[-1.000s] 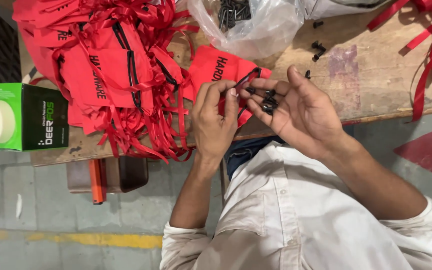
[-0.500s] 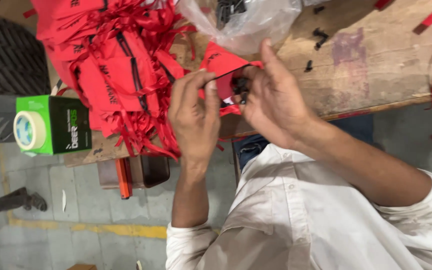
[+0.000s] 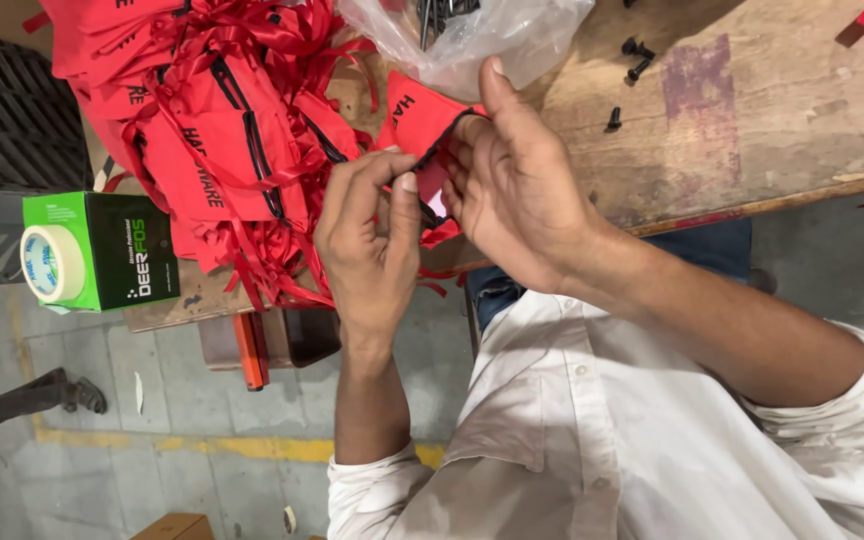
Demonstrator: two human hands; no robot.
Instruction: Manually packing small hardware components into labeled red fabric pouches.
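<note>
Seen from a single head-worn camera, looking steeply down and close over the wooden workbench (image 3: 752, 130), its near edge crossing mid-frame, concrete floor (image 3: 152, 440) visible below that edge.

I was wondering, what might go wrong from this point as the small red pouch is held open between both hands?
The red pouch is held at the table edge, over the person's lap, so anything that slips from the left hand or right hand would likely fall to the floor. Loose black screws lie close to the right hand, and a sweep of the wrist could scatter them. The ribbons of the red pouch pile trail near the hands and could snag.
</note>
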